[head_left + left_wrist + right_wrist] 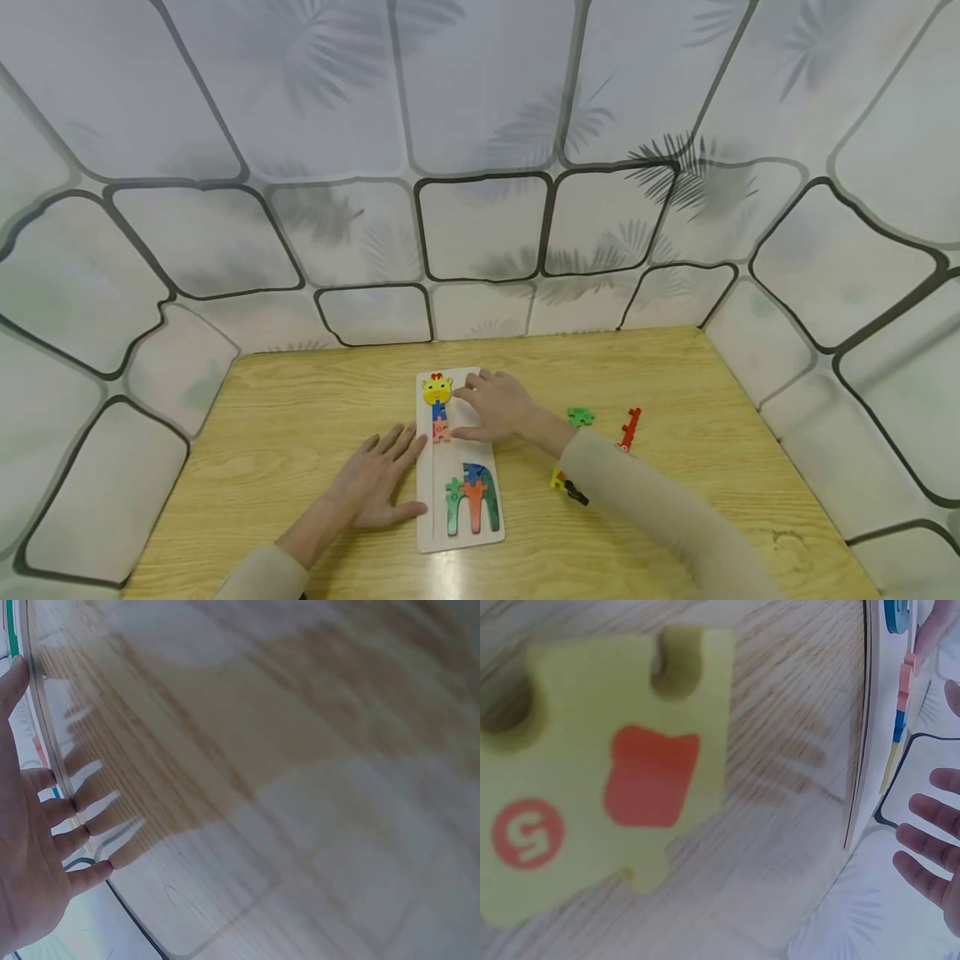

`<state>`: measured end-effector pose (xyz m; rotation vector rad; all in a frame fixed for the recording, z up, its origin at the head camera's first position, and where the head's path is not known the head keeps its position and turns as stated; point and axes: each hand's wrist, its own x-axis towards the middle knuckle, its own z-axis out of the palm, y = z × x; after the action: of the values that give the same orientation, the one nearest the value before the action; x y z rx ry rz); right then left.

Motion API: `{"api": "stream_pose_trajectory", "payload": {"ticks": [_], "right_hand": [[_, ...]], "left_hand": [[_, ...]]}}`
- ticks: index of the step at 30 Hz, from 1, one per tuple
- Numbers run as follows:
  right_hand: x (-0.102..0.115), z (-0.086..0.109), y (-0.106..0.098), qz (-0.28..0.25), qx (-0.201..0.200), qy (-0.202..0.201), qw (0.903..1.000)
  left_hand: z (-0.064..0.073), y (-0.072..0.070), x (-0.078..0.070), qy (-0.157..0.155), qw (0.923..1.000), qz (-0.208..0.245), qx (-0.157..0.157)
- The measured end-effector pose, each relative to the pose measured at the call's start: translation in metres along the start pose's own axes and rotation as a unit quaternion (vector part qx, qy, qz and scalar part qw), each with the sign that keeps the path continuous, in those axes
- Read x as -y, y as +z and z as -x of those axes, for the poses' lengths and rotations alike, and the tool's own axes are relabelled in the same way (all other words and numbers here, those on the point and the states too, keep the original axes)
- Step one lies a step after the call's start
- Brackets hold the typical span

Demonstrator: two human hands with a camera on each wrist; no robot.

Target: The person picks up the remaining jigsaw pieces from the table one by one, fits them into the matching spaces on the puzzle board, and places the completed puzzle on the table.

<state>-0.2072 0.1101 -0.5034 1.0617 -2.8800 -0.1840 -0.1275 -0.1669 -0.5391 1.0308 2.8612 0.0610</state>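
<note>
A white puzzle board (pixel 425 529) lies lengthwise on the table, bearing a yellow giraffe head (pixel 437 390), a blue neck piece (pixel 438 412) and a pink piece (pixel 441 431) below it. Lower down are a green leg (pixel 453 510), an orange leg (pixel 475 507) and dark blue-green pieces (pixel 491 500). My left hand (pixel 378 482) rests flat with spread fingers, its fingertips and thumb at the board's left edge. Over the board's upper right, my right hand (pixel 501 407) has its thumb beside the pink piece and its fingers loosely extended; nothing shows in its grasp.
To the right lie a green puzzle piece (pixel 581 417), a long red piece (pixel 631 428) and a black piece (pixel 576 493). A yellow piece (pixel 577 772) with a red patch looms large in the right wrist view. A patterned white wall (pixel 480 308) closes off the table's back.
</note>
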Motion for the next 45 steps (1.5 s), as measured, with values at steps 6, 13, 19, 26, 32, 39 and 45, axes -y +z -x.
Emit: {"api": "stream_pose_trajectory", "payload": {"ticks": [6,13,19,26,32,39,45], "right_hand": [[-0.003,0.006,-0.001,0.010,0.001,0.000,1.0000],[-0.005,0.015,0.003,0.011,-0.007,0.003,0.9999],[-0.007,0.021,0.006,0.006,-0.011,0.006,0.9999],[-0.011,0.031,0.007,0.000,0.016,0.018,0.9997],[-0.018,0.044,0.008,-0.018,-0.006,0.028,0.9994],[-0.025,0.057,0.013,-0.019,-0.051,0.028,0.9981],[-0.030,0.065,0.019,-0.024,-0.040,0.047,0.9978]], "left_hand": [[-0.001,0.000,0.000,-0.002,1.0000,0.002,0.004],[0.000,-0.001,0.000,0.000,1.0000,0.003,0.002],[0.001,0.000,0.000,-0.006,1.0000,0.004,0.005],[0.003,0.000,0.000,-0.013,0.9998,0.008,0.009],[0.002,0.000,0.001,-0.009,0.9999,0.006,0.009],[0.001,0.000,0.002,-0.003,1.0000,0.004,0.003],[0.000,0.000,0.001,-0.001,1.0000,0.006,0.002]]}}
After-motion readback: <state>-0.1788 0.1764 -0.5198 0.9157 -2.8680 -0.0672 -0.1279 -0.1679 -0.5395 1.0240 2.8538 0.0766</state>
